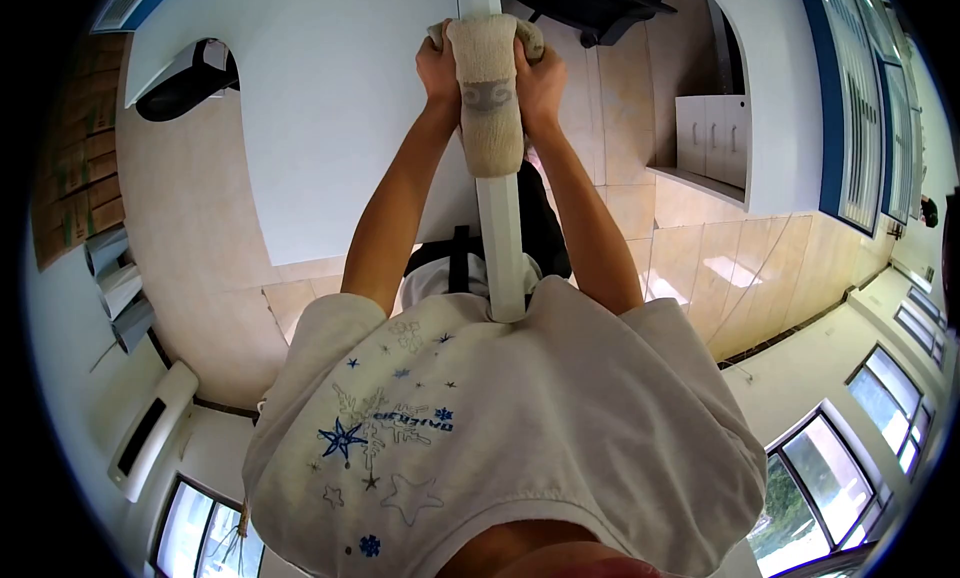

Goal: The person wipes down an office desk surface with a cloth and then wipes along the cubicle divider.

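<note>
Cloth (490,128): one, beige, knitted-looking, with a grey patterned band across its middle. Laid lengthwise over a pale bar (502,238), between your two forearms. Far end level with your hands; the near end hangs on the bar, apart from your shirt (640,408).

Left grip (437,73): your bare left hand, at the far left edge of the cloth, fingers curled closed on a bunched part of it. Fingertips hidden.

Right grip (541,83): your bare right hand, at the far right edge, likewise curled closed on a bunched part that shows above the fist. Fingertips hidden. The main length of cloth runs from between the two grips back toward you, along the bar.

Bar: straight, flat-sided, running away from you; its near end meets the front of your shirt.

Shirt: yours, pale, printed with blue and grey stars and snowflakes.

Desk (350,128): white, broad, to the left of the bar.

Floor (190,228): beige tile.

Chair (595,3): black, ahead of you and to the right.

Cabinet (711,138): white, low, with handles, to your right.

Boxes (85,153): brown, stacked at far left.
</note>
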{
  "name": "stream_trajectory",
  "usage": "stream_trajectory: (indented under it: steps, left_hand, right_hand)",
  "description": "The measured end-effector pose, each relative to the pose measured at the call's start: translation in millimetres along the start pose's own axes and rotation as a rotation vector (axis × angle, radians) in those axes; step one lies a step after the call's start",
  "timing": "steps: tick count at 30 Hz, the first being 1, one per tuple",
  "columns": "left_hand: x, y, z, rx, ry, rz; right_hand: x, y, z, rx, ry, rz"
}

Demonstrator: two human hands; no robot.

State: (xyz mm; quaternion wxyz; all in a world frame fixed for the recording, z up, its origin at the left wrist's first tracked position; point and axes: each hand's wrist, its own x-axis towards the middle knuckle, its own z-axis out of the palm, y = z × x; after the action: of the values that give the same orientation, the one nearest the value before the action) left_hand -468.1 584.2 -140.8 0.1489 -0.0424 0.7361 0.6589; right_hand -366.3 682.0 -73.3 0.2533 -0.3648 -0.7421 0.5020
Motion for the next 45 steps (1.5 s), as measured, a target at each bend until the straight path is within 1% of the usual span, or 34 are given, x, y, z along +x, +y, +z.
stream_trajectory:
  steps: [3, 5, 6, 8, 9, 12, 13, 15, 16, 19, 22, 26, 27, 28, 29, 30, 31, 33, 34, 35, 36, 37, 38, 39, 40, 41, 43, 45]
  left_hand:
    - [41.8, -6.6, 9.5, -0.003, 0.042, 0.044]
    - [78.4, -13.2, 20.6, 0.004, 0.067, 0.092]
    - [82.7, -7.1, 24.3, 0.004, 0.037, 0.079]
    - [80.9, -1.0, 22.7, 0.124, 0.065, 0.041]
    - [73.8, 2.0, 18.9, 0.187, 0.081, 0.02]
    - [25.7, 27.0, 4.4, 0.001, 0.138, -0.15]
    - [18.4, 18.3, -0.1, -0.021, 0.117, -0.183]
    - [-0.5, -0.7, -6.7, -0.061, 0.07, -0.251]
    - [-16.8, 5.0, -12.1, -0.132, 0.062, -0.282]
    - [-53.5, 19.8, -32.5, -0.162, 0.023, -0.281]
    - [-80.5, 16.3, -44.4, -0.292, -0.093, -0.306]
    - [-117.5, -10.1, -50.0, -0.197, -0.17, -0.291]
    - [-127.5, -15.4, -51.0, -0.235, -0.151, -0.299]
    - [-136.5, -19.4, -51.8, -0.273, -0.131, -0.307]
    - [-140.9, -21.5, -50.6, -0.311, -0.111, -0.313]
    - [-139.8, -20.6, -46.9, -0.321, -0.026, -0.24]
    - [-130.5, -17.2, -47.4, -0.178, -0.026, -0.197]
    - [-99.9, -9.4, -48.5, 0.106, -0.027, -0.116]
    - [-72.5, -20.4, -38.8, 0.1, 0.002, 0.085]
    - [-51.5, -11.7, -27.3, 0.225, 0.086, 0.176]
    - [-32.4, 3.1, -18.1, 0.355, 0.167, 0.262]
    - [-7.7, 21.4, -13.3, 0.36, 0.258, 0.241]
    - [26.1, 31.2, -8.5, 0.293, 0.297, 0.185]
    - [52.0, 45.7, -3.0, 0.323, 0.314, 0.158]
    - [67.0, 64.7, 3.4, 0.385, 0.329, 0.196]
    - [100.7, 63.7, 9.1, 0.492, 0.357, 0.231]
    - [136.2, 68.2, 21.1, 0.433, 0.191, 0.236]
    - [185.3, 50.4, 46.7, 0.455, 0.217, 0.199]
  right_hand:
    - [23.1, -11.4, 8.3, -0.081, 0.008, 0.039]
    - [43.5, -10.4, 23.6, -0.075, 0.043, 0.071]
    - [46.9, -13.1, 26.7, -0.071, 0.063, 0.086]
    - [43.1, -16.0, 26.7, -0.104, 0.087, 0.185]
    - [37.1, -14.9, 24.9, -0.119, 0.096, 0.237]
    - [27.2, 9.1, 23.5, -0.075, 0.057, 0.284]
    - [21.4, 14.4, 21.7, -0.07, 0.04, 0.307]
    - [7.5, 21.0, 10.8, -0.055, 0.075, 0.223]
    - [0.4, 21.9, 4.3, -0.068, 0.089, 0.202]
    - [-17.7, 31.9, -8.6, -0.083, 0.072, 0.172]
    - [-38.6, 41.6, -19.8, -0.071, -0.002, 0.192]
    - [-83.5, 50.6, -41.1, 0.008, -0.071, 0.267]
    - [-95.3, 51.6, -47.2, 0.027, -0.077, 0.274]
    - [-103.9, 45.5, -56.0, -0.013, -0.122, 0.333]
    - [-110.0, 38.1, -60.1, -0.035, -0.113, 0.304]
    - [-113.0, 32.0, -62.5, -0.056, -0.101, 0.274]
    - [-110.8, 26.5, -62.9, -0.078, -0.09, 0.243]
    - [-85.5, 18.7, -57.8, -0.158, -0.032, 0.07]
    - [-63.5, 9.8, -50.9, -0.18, 0.015, -0.024]
    - [-39.6, 1.3, -42.2, -0.198, 0.063, -0.115]
    - [-12.5, -9.8, -33.4, -0.254, 0.102, -0.139]
    - [11.6, -12.8, -24.4, -0.312, 0.14, -0.151]
    - [39.9, -5.1, -13.4, -0.285, 0.148, -0.163]
    - [67.6, 0.2, -3.4, -0.256, 0.162, -0.18]
    - [86.1, -6.4, 6.4, -0.315, 0.148, -0.112]
    - [102.6, -15.9, 17.6, -0.374, 0.13, -0.046]
    - [136.4, -25.1, 38.5, -0.393, 0.073, 0.019]
    - [164.5, -31.2, 63.7, -0.406, -0.022, 0.064]
